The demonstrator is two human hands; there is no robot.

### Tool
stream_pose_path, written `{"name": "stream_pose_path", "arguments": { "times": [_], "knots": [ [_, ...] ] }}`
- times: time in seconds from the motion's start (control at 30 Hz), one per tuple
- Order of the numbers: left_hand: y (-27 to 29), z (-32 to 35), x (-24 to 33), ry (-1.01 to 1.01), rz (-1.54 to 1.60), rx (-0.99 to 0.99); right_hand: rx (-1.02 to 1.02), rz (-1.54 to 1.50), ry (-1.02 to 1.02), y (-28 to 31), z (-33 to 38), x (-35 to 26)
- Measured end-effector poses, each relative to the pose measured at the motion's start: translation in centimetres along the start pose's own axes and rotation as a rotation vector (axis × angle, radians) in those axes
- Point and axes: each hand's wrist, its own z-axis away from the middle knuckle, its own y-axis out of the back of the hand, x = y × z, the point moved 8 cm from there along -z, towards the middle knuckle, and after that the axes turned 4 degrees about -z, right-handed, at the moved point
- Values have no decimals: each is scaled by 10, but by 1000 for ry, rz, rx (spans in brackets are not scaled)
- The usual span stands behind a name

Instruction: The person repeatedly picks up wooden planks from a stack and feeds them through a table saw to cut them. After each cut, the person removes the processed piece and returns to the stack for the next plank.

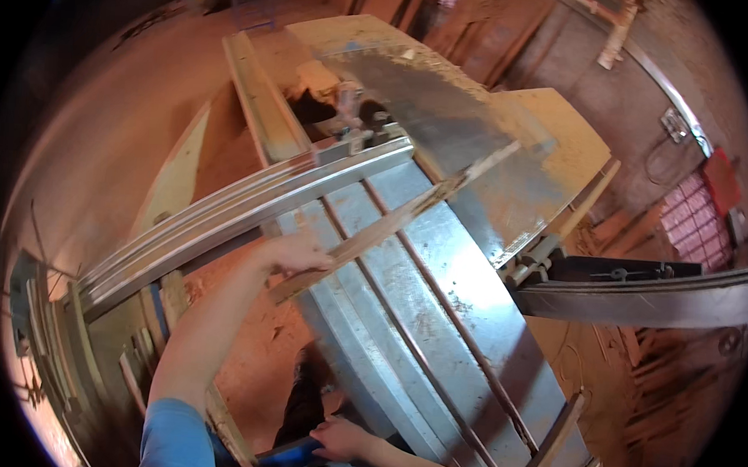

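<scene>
My left hand (298,255) is closed around the near end of a long, rough wooden strip (391,221). The strip slants across a slotted metal saw table (439,279), its far end reaching over a darker, dusty tabletop (424,92). My right hand (345,439) is low, close to my body, beside the metal table. Its fingers are curled next to something blue (290,456) at my waist; whatever they may grip is hidden.
A long aluminium fence (248,218) crosses the table's left side. Offcuts (136,339) stand at the left. Another wood piece (549,446) lies on the near right of the table. A metal rail (641,307) extends right. Sawdust covers the floor (134,128).
</scene>
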Motion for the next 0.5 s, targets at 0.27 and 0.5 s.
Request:
{"name": "stream_pose_path", "arguments": {
  "times": [0.27, 0.5],
  "knots": [
    [-9, 0, -24, 54, 322, 124, -41, -34, -49, -18, -7, 13],
    [-14, 3, -37, 182, 352, 91, -67, -11, -64, -16, -5, 10]
  ]
}}
